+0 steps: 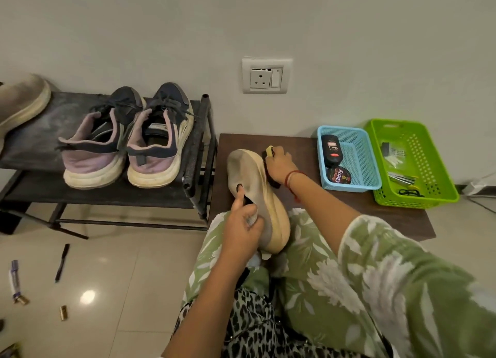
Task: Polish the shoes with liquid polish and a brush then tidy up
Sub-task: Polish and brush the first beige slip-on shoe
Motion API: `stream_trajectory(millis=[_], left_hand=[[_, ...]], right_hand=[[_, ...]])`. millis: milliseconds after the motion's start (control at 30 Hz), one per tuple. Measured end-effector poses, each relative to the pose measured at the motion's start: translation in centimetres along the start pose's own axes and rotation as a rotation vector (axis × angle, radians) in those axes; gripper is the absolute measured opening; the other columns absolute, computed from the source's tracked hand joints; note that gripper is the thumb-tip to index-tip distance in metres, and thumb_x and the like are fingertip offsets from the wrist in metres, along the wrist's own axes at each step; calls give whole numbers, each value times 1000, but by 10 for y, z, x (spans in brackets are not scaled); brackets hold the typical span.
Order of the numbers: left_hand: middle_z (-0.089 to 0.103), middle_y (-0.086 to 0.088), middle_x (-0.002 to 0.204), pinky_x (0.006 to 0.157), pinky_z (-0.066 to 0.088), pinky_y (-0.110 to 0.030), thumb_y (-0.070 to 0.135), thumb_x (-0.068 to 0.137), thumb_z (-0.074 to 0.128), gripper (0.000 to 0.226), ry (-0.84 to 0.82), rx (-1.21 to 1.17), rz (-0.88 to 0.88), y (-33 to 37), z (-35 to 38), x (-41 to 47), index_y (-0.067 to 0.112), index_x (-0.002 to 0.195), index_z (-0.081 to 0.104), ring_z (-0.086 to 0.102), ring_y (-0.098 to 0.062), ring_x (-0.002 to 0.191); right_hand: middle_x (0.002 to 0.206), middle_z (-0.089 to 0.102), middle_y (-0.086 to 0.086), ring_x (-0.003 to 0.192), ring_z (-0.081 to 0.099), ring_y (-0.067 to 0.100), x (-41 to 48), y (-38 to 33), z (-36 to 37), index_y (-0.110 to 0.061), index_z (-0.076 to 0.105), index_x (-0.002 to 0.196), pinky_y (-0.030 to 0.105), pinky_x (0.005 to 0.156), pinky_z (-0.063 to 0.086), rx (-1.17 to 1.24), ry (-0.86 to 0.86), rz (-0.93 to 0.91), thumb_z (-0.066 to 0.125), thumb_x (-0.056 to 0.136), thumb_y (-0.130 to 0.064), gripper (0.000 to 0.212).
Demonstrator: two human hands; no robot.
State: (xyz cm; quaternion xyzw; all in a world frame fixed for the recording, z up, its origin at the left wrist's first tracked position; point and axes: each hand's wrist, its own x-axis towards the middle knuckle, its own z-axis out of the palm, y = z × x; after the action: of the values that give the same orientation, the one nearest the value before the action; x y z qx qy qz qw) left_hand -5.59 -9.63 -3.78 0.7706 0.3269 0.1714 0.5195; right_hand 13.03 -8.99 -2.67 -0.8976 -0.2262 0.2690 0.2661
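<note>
In the head view, the grey slip-on shoe with a thick cream sole (248, 175) lies tipped on its side, toe on the dark brown wooden low table (349, 200) and heel propped over the person's knee. The left hand (241, 223) pinches the heel collar, thumb hooked into the opening and fingers curled round the back. The right hand (279, 167) is wrapped round a yellow-backed black-bristled brush (269, 151), which presses on the sole's edge near the toe. The main risk, I judge, is the shoe rolling or skidding: it rests on a narrow edge, so a hard stroke at the toe could twist it out of the heel pinch and onto the floor. The dark bristles may also smear the pale sole or the green floral clothing under the heel. The black liquid polish bottle (332, 149) lies on its side in the light blue plastic basket (361, 154), beside a round polish tin (339, 175); whether its cap is tight I cannot tell, so it might leak. The matching grey shoe (21, 100) waits on the black metal shoe rack (107, 194), well apart.
</note>
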Motion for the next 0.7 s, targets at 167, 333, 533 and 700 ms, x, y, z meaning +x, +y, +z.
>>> stream_trajectory(millis=[167,333,533,700], left_hand=[[29,-10,154,69,37,-13,-3,82,60,49,36,21,21,-7,-2,4,15,58,22,25,41,101],[34,-11,152,68,40,-26,-1,79,60,45,-39,81,64,-9,2,3,14,56,24,40,32,98],[41,-15,146,74,37,-6,-8,81,53,44,-33,28,76,-11,3,4,15,59,22,17,36,116],[29,-8,153,69,35,-5,-9,84,54,42,-93,-31,49,-8,-6,6,10,61,24,29,39,100]], right_hand=[[132,45,10,121,46,28,-98,30,-14,-25,35,139,38,96,39,7,37,-229,41,98,-30,42],[129,42,12,105,54,38,-139,35,6,-20,32,140,40,81,42,-140,149,-227,40,98,-28,44],[128,40,20,107,51,45,-30,8,16,-15,33,135,45,87,40,-125,122,-90,35,98,-27,39],[139,40,21,124,45,38,19,19,-3,-13,32,142,39,103,36,90,-12,33,39,99,-27,46]])
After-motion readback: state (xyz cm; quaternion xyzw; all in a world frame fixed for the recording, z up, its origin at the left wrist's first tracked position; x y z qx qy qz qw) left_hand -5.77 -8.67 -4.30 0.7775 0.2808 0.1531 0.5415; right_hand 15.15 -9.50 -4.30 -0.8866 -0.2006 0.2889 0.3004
